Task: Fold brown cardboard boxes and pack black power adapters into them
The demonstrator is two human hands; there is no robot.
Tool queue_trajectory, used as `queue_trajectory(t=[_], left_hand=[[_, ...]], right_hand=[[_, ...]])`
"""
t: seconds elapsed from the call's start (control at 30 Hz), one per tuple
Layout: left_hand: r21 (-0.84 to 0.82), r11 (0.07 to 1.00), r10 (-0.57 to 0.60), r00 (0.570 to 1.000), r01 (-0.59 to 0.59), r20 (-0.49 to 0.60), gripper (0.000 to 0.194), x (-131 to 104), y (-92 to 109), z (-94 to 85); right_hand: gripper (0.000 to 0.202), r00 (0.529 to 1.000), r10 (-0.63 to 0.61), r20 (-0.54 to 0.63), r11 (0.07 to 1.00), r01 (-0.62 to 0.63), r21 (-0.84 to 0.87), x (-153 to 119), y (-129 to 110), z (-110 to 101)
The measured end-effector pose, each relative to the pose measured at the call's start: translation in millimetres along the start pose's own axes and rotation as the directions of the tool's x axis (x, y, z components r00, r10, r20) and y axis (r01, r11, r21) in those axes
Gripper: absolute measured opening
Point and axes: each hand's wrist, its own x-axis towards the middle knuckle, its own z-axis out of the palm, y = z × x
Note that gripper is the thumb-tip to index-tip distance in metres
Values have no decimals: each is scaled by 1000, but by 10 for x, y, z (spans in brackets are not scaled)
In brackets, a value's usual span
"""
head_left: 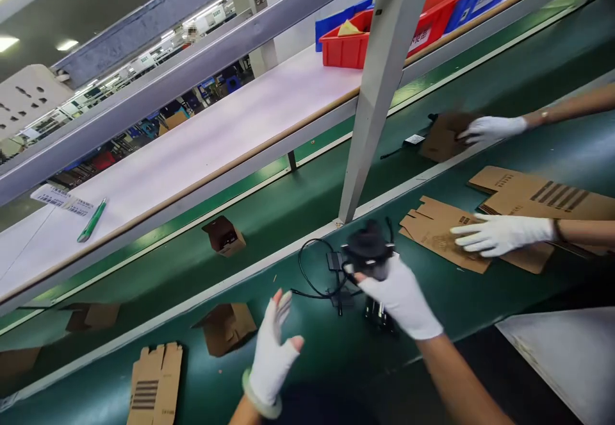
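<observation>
- The left hand is open and holds nothing, raised near the viewer above the green belt.
- The right hand grips a black device, just beyond it, in the middle of the belt.
- Its black cable trails loose to the left; it could snag and pull the device, I think, though the view is blurred.
- Farther right, a co-worker's gloved hand presses flat cartons; the arms could collide.

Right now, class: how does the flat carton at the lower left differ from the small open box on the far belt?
The flat carton lies unfolded with a printed stripe pattern showing; the small open box is folded up, its dark inside showing. The flat carton sits on the near belt, near the left hand; the small open box sits beyond the rail. Both are brown cardboard.
</observation>
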Motion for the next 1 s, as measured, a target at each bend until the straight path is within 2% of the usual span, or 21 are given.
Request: queue_trajectory(t=[0.07,0.1,0.13,0.2,0.23,0.3,0.33,0.37,0.43,0.47,0.5,0.53,0.57,0.6,0.63,0.7,0.77,0.83,0.9,0.93,1.0], left_hand=[[-105,984,141,990,-142,-15,111,131,250,258],[-130,976,154,978,-172,-141,103,155,346,308],[-150,967,154,944,-204,-290,93,148,429,301],[-243,929,126,858,-278,-498,74,39,580,146],[-312,893,120,839,-325,-531,68,-52,665,25],[-443,791,171,848,-422,-502,64,-269,878,-233],[-479,743,220,846,-468,-485,64,-376,1003,-354],[-488,703,274,830,-518,-486,64,-473,1133,-469],[-446,634,378,756,-632,-535,69,-627,1362,-702],[-408,607,423,712,-682,-561,71,-689,1441,-832],[-358,589,463,665,-725,-586,72,-745,1485,-975],[-304,588,492,630,-750,-601,72,-800,1488,-1129],[-254,608,509,615,-752,-603,72,-857,1451,-1288],[-217,650,508,629,-728,-589,73,-915,1377,-1446],[-194,711,486,672,-676,-559,76,-974,1272,-1593],[-137,852,399,796,-505,-456,82,-1077,1013,-1826],[-6,951,292,906,-309,-307,81,-1148,759,-1953],[138,975,193,969,-172,-155,73,-1187,567,-1983],[208,972,102,994,-105,27,72,-1210,448,-1964],[212,974,54,990,-81,129,74,-1220,408,-1952],[196,980,-32,945,-34,325,79,-1240,342,-1949]], right_hand=[[38,972,-131,197,990,138,-24,-277,-406,493],[38,944,-242,226,966,256,-36,-416,-543,712],[43,890,-365,274,924,382,-9,-542,-633,898],[56,765,-560,318,811,585,20,-718,-695,1162],[62,713,-610,345,766,643,26,-760,-685,1249],[67,657,-595,462,751,659,30,-756,-637,1372],[59,618,-529,581,782,622,51,-724,-616,1421],[45,531,-429,731,827,556,82,-682,-603,1465],[23,235,-199,951,918,385,97,-594,-606,1524],[25,104,-100,990,949,308,63,-552,-619,1529],[30,22,-17,1000,968,252,11,-510,-639,1516],[34,10,45,999,976,214,-46,-466,-667,1485],[39,33,95,995,977,189,-99,-420,-706,1444],[45,78,124,989,973,187,-137,-376,-763,1399],[48,137,123,983,970,192,-148,-340,-842,1359],[49,224,71,972,966,228,-123,-318,-1076,1329],[48,247,-8,969,956,285,-65,-384,-1388,1411],[44,203,-84,976,934,358,6,-516,-1684,1637],[36,141,-154,978,901,425,81,-661,-1846,1978],[33,101,-167,981,894,435,107,-724,-1851,2166],[30,-7,-142,990,915,380,134,-827,-1717,2509]])
